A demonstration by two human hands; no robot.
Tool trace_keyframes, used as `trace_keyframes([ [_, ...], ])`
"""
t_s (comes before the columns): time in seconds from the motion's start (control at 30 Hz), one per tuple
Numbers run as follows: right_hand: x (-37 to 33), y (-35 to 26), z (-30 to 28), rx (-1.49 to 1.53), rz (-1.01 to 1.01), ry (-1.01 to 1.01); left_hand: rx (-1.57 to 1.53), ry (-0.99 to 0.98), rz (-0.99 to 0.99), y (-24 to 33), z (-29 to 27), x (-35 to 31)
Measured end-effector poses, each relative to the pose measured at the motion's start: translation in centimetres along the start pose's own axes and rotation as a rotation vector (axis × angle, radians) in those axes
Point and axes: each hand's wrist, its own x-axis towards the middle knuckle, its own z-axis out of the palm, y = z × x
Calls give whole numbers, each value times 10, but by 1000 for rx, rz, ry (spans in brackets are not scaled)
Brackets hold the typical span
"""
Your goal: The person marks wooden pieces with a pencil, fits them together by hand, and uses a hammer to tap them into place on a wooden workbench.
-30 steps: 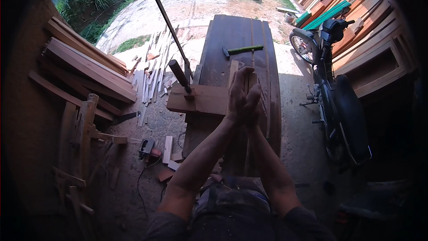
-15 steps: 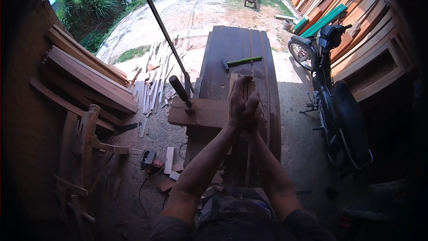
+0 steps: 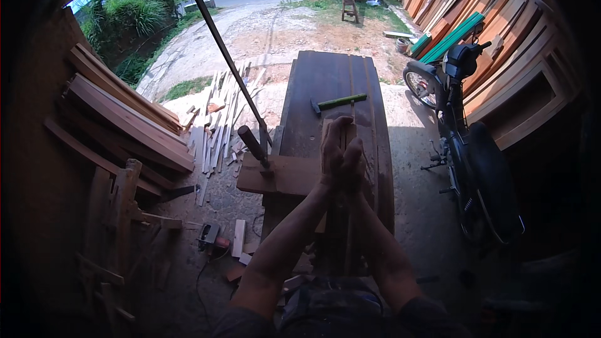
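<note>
My left hand (image 3: 332,161) and my right hand (image 3: 354,161) are pressed close together over a narrow, light brown wooden piece (image 3: 348,133) with lengthwise dark lines. Their fingers are bent round it, though its near part is hidden beneath them. It lies along the workbench (image 3: 307,112), a long dark surface with raised strips on its right. Just beyond my fingertips rests a hammer (image 3: 341,101) with a green handle. Left of my hands a thick wooden board (image 3: 291,172) lies crosswise, jutting past the bench edge. From it a tool with a dark cylindrical handle (image 3: 252,143) stands tilted.
A motorbike (image 3: 488,175) is parked at the right, before leaning planks (image 3: 501,31). More boards (image 3: 125,125) lean at the left, with wood strips (image 3: 219,125) on the floor. A corded power tool (image 3: 211,238) sits near offcuts (image 3: 238,238). A dark pole (image 3: 216,31) slants behind the board.
The view has tipped up slightly, so the bench and hammer sit lower in the picture. My hands appear a little nearer to the hammer, still together on the wooden piece.
</note>
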Motion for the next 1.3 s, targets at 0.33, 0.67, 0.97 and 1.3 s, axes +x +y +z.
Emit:
trace_keyframes([
  [0.33, 32, -38, -53, 205, 449, -341, 60, 16, 23, -8, -3, 10],
  [0.67, 28, -25, -1, -161, 258, -28, 1, 16, -30, -7, 3, 22],
  [0.97, 52, -26, 6, -290, 154, 58, 11, 39, 13, -32, 7, 38],
  [1.3, 64, 9, 68, -170, 171, 26, 49, 38, 56, -44, 20, 67],
])
